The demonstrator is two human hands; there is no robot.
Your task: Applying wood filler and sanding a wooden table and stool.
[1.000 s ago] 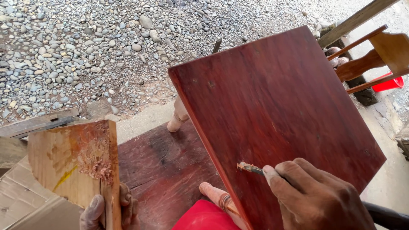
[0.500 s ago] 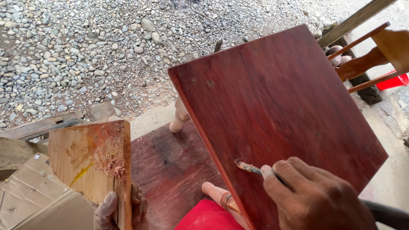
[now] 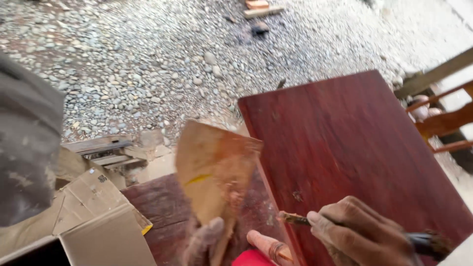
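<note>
My right hand (image 3: pixel 362 234) pinches a thin dark-handled tool (image 3: pixel 295 219), its tip against the near edge of the tilted dark red wooden board (image 3: pixel 354 148). My left hand (image 3: pixel 202 241), blurred, grips a pale scrap of cardboard (image 3: pixel 214 170) raised beside that board. Flattened cardboard boxes (image 3: pixel 93 216) lie left; grey gravel (image 3: pixel 148 64) lies beyond.

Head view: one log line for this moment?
right hand: holds brush on red board | left hand: holds cardboard scrap
</note>
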